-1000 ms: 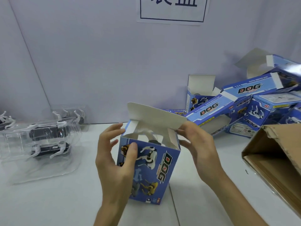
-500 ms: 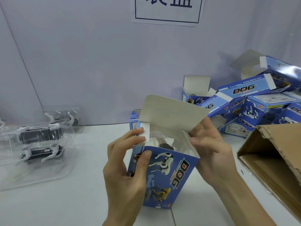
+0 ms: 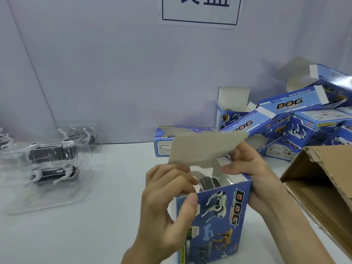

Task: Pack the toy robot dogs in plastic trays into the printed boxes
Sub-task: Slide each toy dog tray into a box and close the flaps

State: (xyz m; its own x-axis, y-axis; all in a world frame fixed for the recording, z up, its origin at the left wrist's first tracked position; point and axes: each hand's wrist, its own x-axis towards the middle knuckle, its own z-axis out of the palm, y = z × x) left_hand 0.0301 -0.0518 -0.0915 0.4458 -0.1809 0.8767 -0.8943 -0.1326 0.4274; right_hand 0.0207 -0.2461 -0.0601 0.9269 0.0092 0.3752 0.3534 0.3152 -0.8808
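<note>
1. Everything is carried on a white counter (image 3: 85,225), which is closed off at the back by a plain pale wall (image 3: 123,73). A paper sign (image 3: 200,14) is fixed to the wall high above the printed box.
2. The printed box (image 3: 219,216) is held upright over the near part of the counter. Its grey top flap (image 3: 203,147) is raised and leans back.
3. The printed box is gripped by the left hand (image 3: 167,202). The thumb is pressed on the blue front panel and the fingers are curled over the left top edge.
4. The right side of the box is clasped by the right hand (image 3: 253,174). The side flap at the opening is pinched by its fingertips.
5. A toy robot dog (image 3: 208,182) is lodged inside the box mouth, and only a dark part of it can be seen.
6. Clear plastic trays (image 3: 51,161) holding black-and-white toy dogs are stacked well to the left of the box.
7. One flat blue box (image 3: 163,143) is laid against the wall just behind the printed box. A pile of boxes (image 3: 304,126) is heaped behind and to the right, several with flaps open.
8. A brown cardboard carton (image 3: 323,178) lies open near the right of the box and is cut off by the frame edge.
9. The bottom of the box is cut off, so whether it rests on the counter cannot be told. The sign's characters are cropped, and the trays cannot be counted through the glare.
</note>
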